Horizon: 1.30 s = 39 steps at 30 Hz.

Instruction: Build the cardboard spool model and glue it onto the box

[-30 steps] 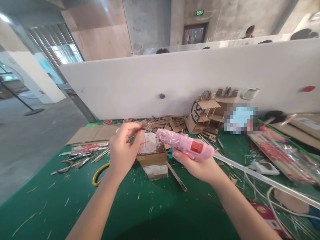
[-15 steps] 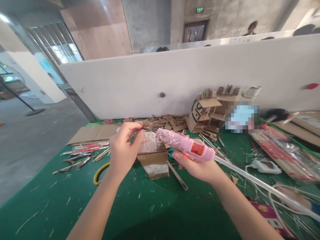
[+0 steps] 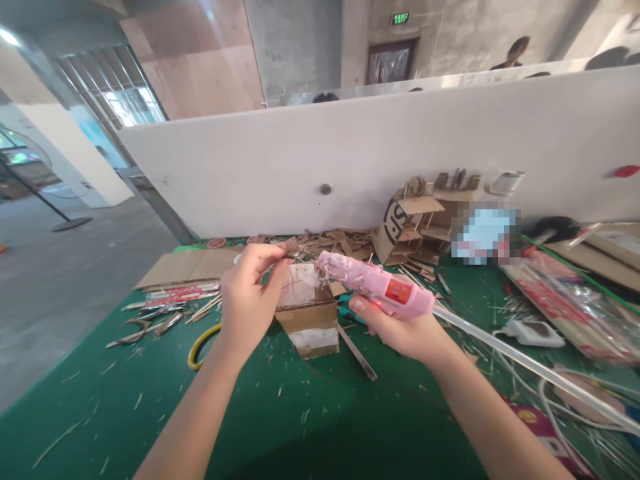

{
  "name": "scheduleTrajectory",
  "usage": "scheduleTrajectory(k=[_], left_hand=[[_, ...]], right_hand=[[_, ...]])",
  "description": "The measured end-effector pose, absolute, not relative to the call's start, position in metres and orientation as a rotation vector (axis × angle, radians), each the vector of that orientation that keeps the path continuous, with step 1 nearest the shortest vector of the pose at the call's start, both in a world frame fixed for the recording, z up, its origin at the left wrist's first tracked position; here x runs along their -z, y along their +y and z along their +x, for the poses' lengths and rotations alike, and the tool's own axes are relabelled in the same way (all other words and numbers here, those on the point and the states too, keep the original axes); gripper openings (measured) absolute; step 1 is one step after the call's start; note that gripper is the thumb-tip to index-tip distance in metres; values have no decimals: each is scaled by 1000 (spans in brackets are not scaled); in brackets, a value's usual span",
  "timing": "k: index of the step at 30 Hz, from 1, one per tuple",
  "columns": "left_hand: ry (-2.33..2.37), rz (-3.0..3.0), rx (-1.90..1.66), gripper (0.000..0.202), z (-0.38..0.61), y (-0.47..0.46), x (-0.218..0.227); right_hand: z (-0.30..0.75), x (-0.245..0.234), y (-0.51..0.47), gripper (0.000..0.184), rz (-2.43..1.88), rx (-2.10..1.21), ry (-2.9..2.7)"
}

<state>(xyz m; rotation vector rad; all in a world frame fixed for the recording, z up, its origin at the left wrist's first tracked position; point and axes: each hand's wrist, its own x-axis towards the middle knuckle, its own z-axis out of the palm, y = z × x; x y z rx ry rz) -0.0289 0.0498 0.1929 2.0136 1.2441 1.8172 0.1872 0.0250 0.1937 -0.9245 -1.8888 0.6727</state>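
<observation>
My right hand is wrapped round a pink hot glue gun. A long clear glue stick runs out of its rear end, and its nozzle points left. My left hand is closed in a pinch at the fingertips on a small, dark, thin piece; its kind is too small to make out. The nozzle is close to the right of that piece; whether they touch, I cannot tell. Below the nozzle stands a small cardboard box with white paper patches.
Cardboard scraps lie along the white partition. A small cardboard shelf stands behind the glue gun. A yellow tape roll lies left, a metal ruler-like strip near the box. Cables and packets cover the right side.
My right hand and the glue gun have shifted slightly to the right, away from my left fingertips. My left hand stays in nearly the same place.
</observation>
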Motion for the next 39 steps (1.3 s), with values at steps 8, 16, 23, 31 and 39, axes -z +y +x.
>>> scheduleTrajectory(k=[8,16,23,31,39], left_hand=[[1259,2020,-1798,11,-28,49,-194],[1264,2025,-1807,11,-28,48,-194],[1238,2002,-1804,11,-29,48,-192],[1263,2023,-1801,10,-28,48,-194],[1255,2012,-1801,9,-26,46,-196]], right_hand=[[187,-194,24,37,-887,-676,-1916],[187,-193,23,39,-876,-685,-1894],[188,-191,27,37,-912,-634,-1881],[186,-193,23,38,-875,-685,-1910],[187,-193,23,38,-877,-686,-1906]])
